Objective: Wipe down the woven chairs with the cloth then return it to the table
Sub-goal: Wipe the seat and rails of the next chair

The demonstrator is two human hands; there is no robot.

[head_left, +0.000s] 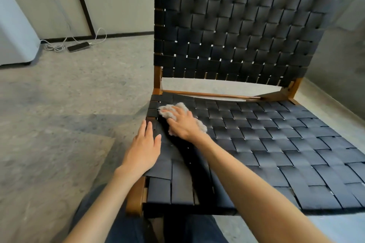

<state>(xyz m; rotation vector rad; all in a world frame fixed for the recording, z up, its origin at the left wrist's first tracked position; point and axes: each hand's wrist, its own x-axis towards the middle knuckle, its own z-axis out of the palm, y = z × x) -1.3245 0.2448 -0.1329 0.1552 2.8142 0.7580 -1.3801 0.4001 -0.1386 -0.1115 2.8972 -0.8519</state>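
cloth (167, 109): bunched, rear-left corner of woven chair seat (276, 144), long axis 11-to-5 o'clock | right hand (183, 122): fingers spread flat, pressing it | left hand (145, 148): open, flat on seat edge, cloth's 7 o'clock | most of seat lies toward 3–4 o'clock

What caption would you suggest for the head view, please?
Right hand presses grey cloth onto woven chair seat; left hand rests flat alongside.

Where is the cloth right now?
In the head view, the cloth lies on the chair seat near its back left corner, under the right hand, just beyond the left hand.
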